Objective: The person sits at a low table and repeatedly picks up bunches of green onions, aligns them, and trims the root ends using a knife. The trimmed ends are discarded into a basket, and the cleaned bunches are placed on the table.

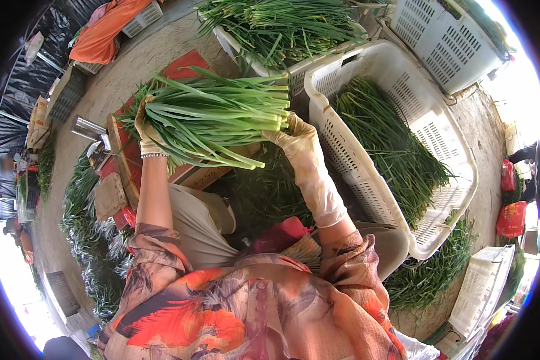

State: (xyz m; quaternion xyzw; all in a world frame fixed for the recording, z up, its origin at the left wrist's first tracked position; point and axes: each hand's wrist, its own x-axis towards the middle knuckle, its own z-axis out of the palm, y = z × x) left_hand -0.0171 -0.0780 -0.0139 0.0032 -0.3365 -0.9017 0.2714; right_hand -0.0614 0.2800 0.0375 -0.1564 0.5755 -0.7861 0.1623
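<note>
Between both hands lies a thick sheaf of green Chinese chives, leaves pointing left and pale cut stem ends pointing right. My left hand, in a stained thin glove, grips the leafy end. With fingers and thumb against the stem ends, my right hand steadies the other end in a glove that reaches past the wrist. Below the sheaf is a small table with a red top and wooden edge, largely hidden by the leaves. A white perforated plastic crate on the right holds more chives.
More chives fill another crate at the back. A white crate stands behind the right one. A metal cylinder sits at the table's left edge. Bundled greens lie on the left floor, loose leaves on the right. People are at both far sides.
</note>
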